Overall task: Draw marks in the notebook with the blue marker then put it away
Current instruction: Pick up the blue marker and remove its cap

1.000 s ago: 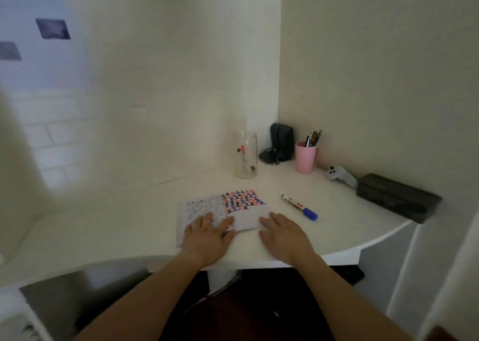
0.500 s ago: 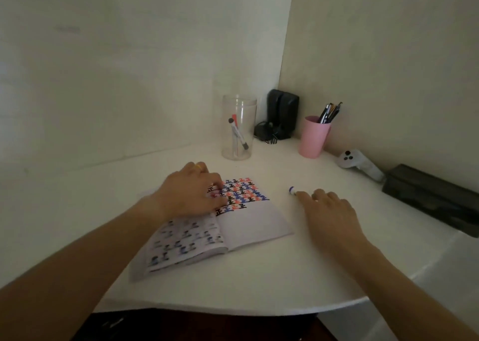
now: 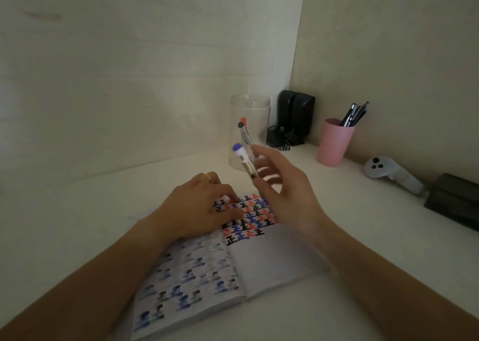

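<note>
My right hand (image 3: 281,182) holds the blue marker (image 3: 245,164) aloft, cap up, above the notebook (image 3: 261,257). My left hand (image 3: 199,211) presses flat, fingers spread, on the open notebook near the tabletop's (image 3: 363,276) front edge.

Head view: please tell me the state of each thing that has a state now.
notebook: open, flat on the desk
blue marker: capped, lifted off the desk
right hand: holding the blue marker
left hand: pressing on the notebook
clear jar: upright, no lid, markers inside
pink cup: upright, holds pens
</note>
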Demonstrator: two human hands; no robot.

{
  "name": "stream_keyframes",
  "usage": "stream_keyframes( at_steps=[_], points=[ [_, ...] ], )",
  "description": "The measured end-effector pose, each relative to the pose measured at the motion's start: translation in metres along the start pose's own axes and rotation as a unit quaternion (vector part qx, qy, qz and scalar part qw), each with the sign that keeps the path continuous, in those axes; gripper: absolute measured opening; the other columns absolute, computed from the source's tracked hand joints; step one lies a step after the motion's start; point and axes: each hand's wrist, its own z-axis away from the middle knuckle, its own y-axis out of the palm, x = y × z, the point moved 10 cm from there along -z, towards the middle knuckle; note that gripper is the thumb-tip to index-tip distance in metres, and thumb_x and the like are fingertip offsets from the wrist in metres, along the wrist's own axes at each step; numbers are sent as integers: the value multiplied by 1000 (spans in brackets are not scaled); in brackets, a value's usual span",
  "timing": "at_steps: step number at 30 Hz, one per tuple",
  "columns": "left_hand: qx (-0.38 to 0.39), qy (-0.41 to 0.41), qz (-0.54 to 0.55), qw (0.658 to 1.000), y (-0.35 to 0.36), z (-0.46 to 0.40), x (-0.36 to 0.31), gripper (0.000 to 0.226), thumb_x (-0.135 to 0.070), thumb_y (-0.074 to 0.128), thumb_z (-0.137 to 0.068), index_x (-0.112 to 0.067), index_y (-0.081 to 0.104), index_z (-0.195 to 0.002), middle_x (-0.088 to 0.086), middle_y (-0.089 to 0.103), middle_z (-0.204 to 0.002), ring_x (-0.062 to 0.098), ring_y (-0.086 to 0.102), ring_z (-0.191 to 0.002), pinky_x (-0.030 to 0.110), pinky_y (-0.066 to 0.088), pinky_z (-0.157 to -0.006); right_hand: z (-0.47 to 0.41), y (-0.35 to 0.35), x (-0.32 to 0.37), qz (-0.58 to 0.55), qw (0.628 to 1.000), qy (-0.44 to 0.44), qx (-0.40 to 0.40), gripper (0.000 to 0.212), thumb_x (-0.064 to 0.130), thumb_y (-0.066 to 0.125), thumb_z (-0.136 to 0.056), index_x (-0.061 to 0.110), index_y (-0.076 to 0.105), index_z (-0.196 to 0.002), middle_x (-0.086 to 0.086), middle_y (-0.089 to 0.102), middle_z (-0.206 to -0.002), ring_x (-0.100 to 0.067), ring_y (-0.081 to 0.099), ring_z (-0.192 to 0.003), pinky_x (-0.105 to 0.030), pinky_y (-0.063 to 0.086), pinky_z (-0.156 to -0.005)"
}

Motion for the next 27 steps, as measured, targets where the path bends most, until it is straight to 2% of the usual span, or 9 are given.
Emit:
stream_keyframes(
  at_steps=[2, 4, 8, 10, 14, 20, 22, 24, 27],
  points=[
    [-13, 15, -20, 1000, -2, 1, -4, 51, -76, 44, -84, -44, 63, -118, -9, 56, -118, 10, 54, -104, 34, 49, -84, 1, 2, -27, -119, 989, 92, 10, 54, 2, 67, -89, 22, 56, -139, 3, 69, -116, -11, 68, -103, -21, 56, -88],
    [-48, 32, -28, 998, -8, 1, -10, 57, -79, 42, -82, -42, 60, -123, -11, 57, -123, 10, 55, -106, 34, 49, -86, 5, -2, -44, -224, 964, 147, -2, 41, 1, 68, -88, 15, 66, -126, 0, 75, -110, -16, 72, -103, -27, 59, -87],
    [-99, 60, 13, 993, -18, 4, -25, 54, -74, 43, -87, -36, 54, -124, -14, 66, -111, 5, 59, -91, 25, 47, -81, 18, 2, -60, -399, 887, 231, -23, 19, 7, 72, -87, 10, 74, -106, -6, 78, -103, -24, 75, -100, -34, 61, -83],
    [-115, 79, 21, 990, -22, 5, -34, 46, -64, 38, -93, -31, 56, -119, -9, 70, -104, 8, 61, -82, 23, 47, -75, 19, 5, -59, -396, 887, 235, -19, 16, 14, 72, -89, 8, 72, -103, -8, 78, -97, -21, 76, -90, -32, 60, -77],
    [-137, 93, 46, 985, -28, 8, -38, 43, -57, 39, -96, -28, 54, -124, -4, 73, -105, 12, 65, -81, 24, 50, -76, 16, 3, -49, -347, 915, 204, -18, 24, 27, 68, -90, 5, 75, -97, -7, 69, -70, -17, 59, -60, -25, 49, -54],
    [-123, 97, 38, 987, -26, 10, -51, 51, -63, 23, -97, -26, 50, -120, -5, 70, -100, 12, 63, -77, 25, 51, -75, 16, 7, -38, -357, 917, 176, -8, 27, 26, 69, -88, 0, 73, -85, -8, 67, -63, -15, 56, -53, -23, 47, -52],
    [-88, 94, 97, 987, -25, 11, -55, 44, -57, 24, -99, -26, 52, -110, -5, 70, -91, 12, 62, -72, 25, 50, -69, 16, 8, -37, -360, 916, 180, -2, 28, 27, 67, -90, 0, 73, -83, -7, 63, -61, -15, 53, -52, -23, 45, -51],
    [-53, 65, 196, 977, -23, 11, -55, 39, -52, 27, -98, -27, 55, -89, -7, 64, -70, 11, 58, -60, 24, 47, -58, 18, 11, -35, -374, 909, 184, 10, 27, 27, 64, -92, 5, 74, -79, -7, 61, -60, -14, 50, -51, -24, 42, -51],
    [9, -27, 397, 917, -11, 11, -44, 46, -49, 29, -98, -25, 50, -64, -9, 40, -44, 7, 34, -39, 21, 29, -46, 16, 13, -27, -407, 896, 176, 36, 28, 25, 61, -94, 11, 73, -72, -5, 59, -59, -14, 47, -51, -24, 40, -51]
  ],
)
